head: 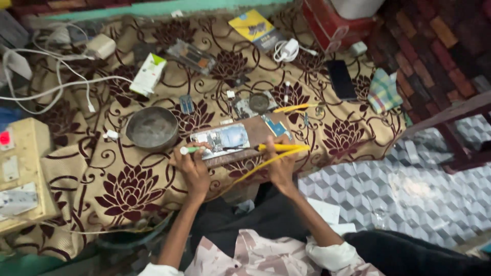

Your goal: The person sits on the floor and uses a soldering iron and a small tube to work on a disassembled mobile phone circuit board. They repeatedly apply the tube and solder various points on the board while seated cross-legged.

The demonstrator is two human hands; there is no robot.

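The opened phone [221, 139] lay on a brown board [245, 139] near the front edge of the cloth-covered desk [128, 189]. The left hand [192, 166] rested just in front of the phone's left end, fingers closed around a green-handled tool [188, 150]; its tip was too small to make out. The right hand [279, 161] sat at the phone's right, fingers pinching yellow tweezers [281, 148] whose dark points reached toward the phone. A yellow cable [250, 174] ran from under that hand and vanished below the desk edge.

Left of the phone stood a grey metal bowl [152, 128]. Behind the phone lay small parts, blurred beyond telling, and well behind it to the right a black phone [341, 79]. Far left of the phone, a switchboard [23, 174] was partly cut off.
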